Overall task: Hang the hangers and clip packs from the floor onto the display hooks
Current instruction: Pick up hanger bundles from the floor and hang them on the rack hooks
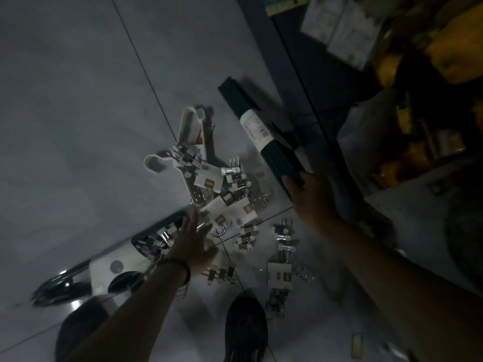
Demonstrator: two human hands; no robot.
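Gathering stock off floor (78,100). Right grip (313,202) clenched round near end of dark hanger bundle (254,126), rest jutting ahead. Left grip (194,244) released, fingers spread; clip packs (222,202) heaped just ahead. Advise: pinch one pack by card, clear of tangle.

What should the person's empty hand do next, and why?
Probably lower the left hand onto the nearest of the clip packs just ahead of it and close its fingers on one. That hand is spread and holds nothing, the packs lie loose on the floor, and the right hand is busy gripping the dark bundle.
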